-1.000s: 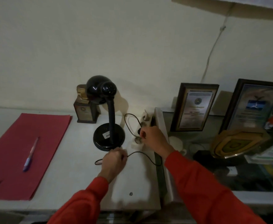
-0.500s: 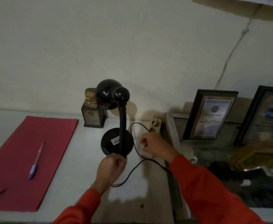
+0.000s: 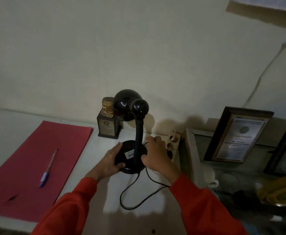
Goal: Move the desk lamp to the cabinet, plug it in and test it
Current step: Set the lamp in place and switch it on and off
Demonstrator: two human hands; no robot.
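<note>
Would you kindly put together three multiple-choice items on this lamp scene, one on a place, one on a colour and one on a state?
1. Where does the pen lie?
A. on the red folder
B. on the lamp base
C. inside the picture frame

2. What colour is the desk lamp?
A. white
B. black
C. red

3. How do the hands stand at the lamp?
A. both lifted clear above the shade
B. the left hand against the left side of the base, the right hand at its right side
C. both flat on the folder

Answers:
1 A, the pen rests on the red sheet at left.
2 B, shade, neck and base are all glossy black.
3 B, one hand flanks the round base on each side.
</note>
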